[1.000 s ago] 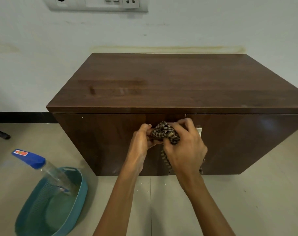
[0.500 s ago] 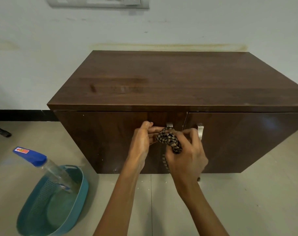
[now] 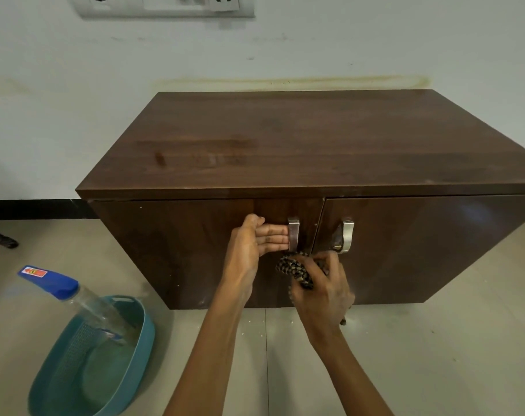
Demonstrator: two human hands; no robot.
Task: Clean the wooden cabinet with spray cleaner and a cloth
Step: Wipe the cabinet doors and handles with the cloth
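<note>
A dark wooden cabinet (image 3: 315,145) with two doors stands on the floor against the wall. My left hand (image 3: 252,244) has its fingers hooked behind the metal handle of the left door (image 3: 293,235). Just below that handle, my right hand (image 3: 324,289) is bunched around a brown checked cloth (image 3: 294,270), pressed against the door front. The right door's handle (image 3: 346,237) is uncovered. A clear spray bottle with a blue cap (image 3: 63,291) leans in a teal basin (image 3: 129,382) at the lower left.
Light floor tiles run in front of the cabinet. A switch and socket plate (image 3: 165,6) is on the wall above. A dark object (image 3: 0,238) lies on the floor at the far left. The cabinet's right end runs out of view.
My right hand has slid the cloth down from the left door's handle to just below it. My left hand has let go of the cloth and taken the handle, which now shows.
</note>
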